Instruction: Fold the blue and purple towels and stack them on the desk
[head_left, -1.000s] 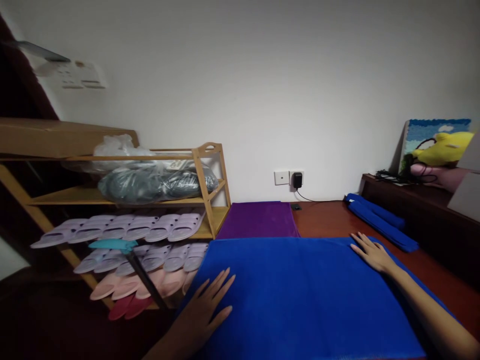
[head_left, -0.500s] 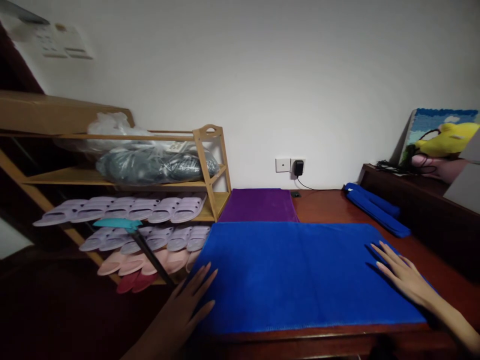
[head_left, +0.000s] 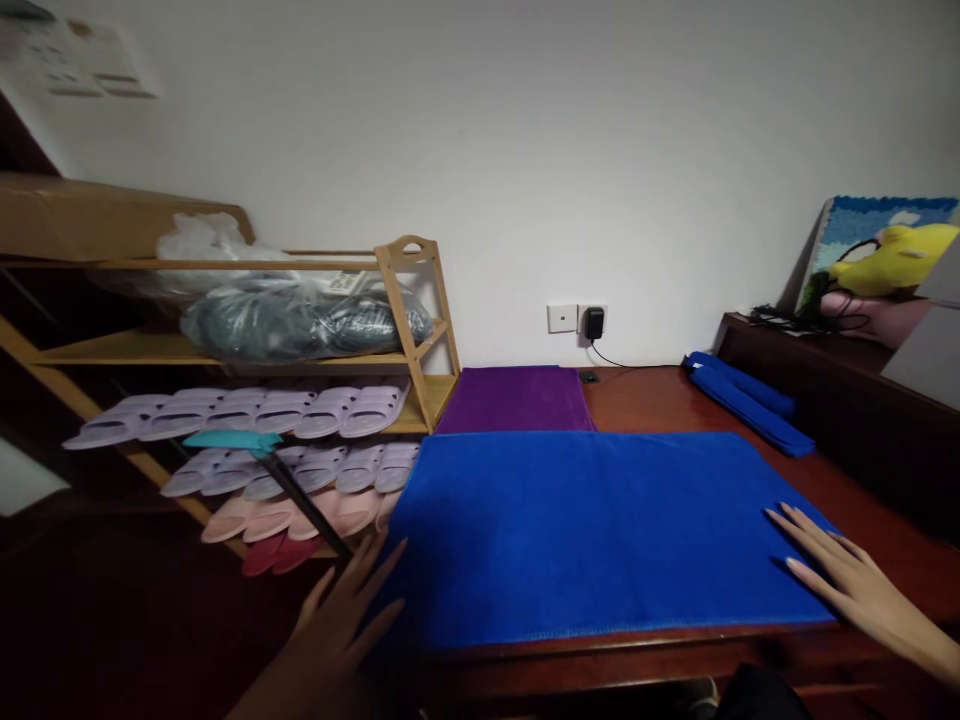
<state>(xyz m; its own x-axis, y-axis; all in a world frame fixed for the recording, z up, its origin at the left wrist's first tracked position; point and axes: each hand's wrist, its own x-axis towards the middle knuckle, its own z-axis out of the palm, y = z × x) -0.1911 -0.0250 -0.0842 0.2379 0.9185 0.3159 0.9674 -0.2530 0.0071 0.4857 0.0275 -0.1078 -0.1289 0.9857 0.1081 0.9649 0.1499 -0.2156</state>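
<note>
While hands [head_left: 337, 615] [head_left: 855, 575] splay, smooth blue fabric [head_left: 592, 530] lies flat

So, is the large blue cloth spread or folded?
Spread flat: the large blue cloth lies smooth over the table, its far and near edges straight. Whether it is doubled underneath, I cannot tell.

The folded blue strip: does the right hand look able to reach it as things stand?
Probably yes: the right hand looks empty, and nothing stands between it and the strip; only flat cloth and table lie there.
</note>
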